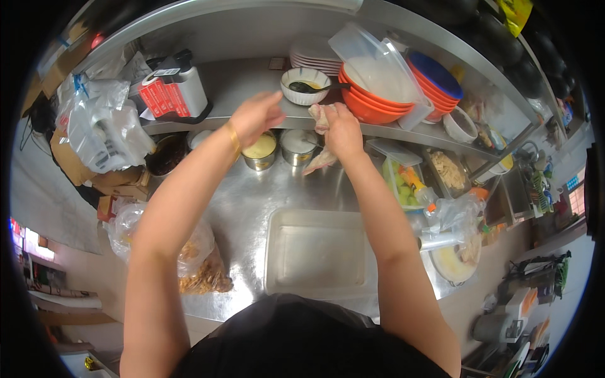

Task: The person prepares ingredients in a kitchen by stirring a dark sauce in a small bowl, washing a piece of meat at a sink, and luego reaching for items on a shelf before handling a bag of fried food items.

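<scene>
My right hand [344, 130] grips a pale, crumpled cloth [321, 119] at the front edge of the steel shelf [227, 90]. One end of the cloth hangs below that edge. To its left, my left hand [259, 117] is raised at the shelf edge, fingers apart and holding nothing. Just behind the hands stands a white ribbed bowl [302, 98] with a black spoon [326, 88] resting in it. Under the shelf are two metal pots, one with a yellow powder [261, 146] and one with a white granular substance [298, 140].
A metal tray [316, 255] lies on the steel counter [236, 198] before me. Plastic bags of brown food [203, 279] are at left. Orange bowls [373, 111] sit on the shelf. Right are a container of green pieces [404, 189] and a round board [453, 262].
</scene>
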The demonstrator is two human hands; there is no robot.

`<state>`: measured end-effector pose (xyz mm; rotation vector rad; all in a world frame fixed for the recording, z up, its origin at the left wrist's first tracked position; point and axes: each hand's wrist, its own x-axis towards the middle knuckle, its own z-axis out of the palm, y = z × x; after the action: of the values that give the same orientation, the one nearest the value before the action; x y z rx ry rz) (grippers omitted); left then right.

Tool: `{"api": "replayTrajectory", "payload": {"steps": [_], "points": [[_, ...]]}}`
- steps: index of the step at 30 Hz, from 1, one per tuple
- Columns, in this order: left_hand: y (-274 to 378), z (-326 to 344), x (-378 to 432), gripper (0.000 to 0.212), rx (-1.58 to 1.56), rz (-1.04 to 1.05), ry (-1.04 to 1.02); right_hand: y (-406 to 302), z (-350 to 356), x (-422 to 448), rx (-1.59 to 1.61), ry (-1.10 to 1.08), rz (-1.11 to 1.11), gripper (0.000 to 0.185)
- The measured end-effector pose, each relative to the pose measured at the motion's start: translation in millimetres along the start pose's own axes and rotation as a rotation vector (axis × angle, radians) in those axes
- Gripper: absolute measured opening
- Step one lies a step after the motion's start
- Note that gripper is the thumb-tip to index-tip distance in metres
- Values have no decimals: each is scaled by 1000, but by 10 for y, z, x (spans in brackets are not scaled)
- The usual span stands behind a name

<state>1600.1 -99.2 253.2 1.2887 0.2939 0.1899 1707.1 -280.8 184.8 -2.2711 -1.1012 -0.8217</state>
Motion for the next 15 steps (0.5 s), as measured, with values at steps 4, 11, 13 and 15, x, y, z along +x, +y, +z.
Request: {"api": "replayTrajectory", "payload": {"steps": [4,11,13,15], "points": [[20,108,683,44,-181,-229,-23,89,-75,71,144,-86,-55,43],[95,-103,532,36,-332,-259,-41,216,-78,10,173,-72,-78,35],[226,-418,269,37,-281,-238,-53,87,-86,122,167,-164,20,30],[300,-700,2,40,-241,-211,-51,20,-47,321,127,-323,192,25]]}}
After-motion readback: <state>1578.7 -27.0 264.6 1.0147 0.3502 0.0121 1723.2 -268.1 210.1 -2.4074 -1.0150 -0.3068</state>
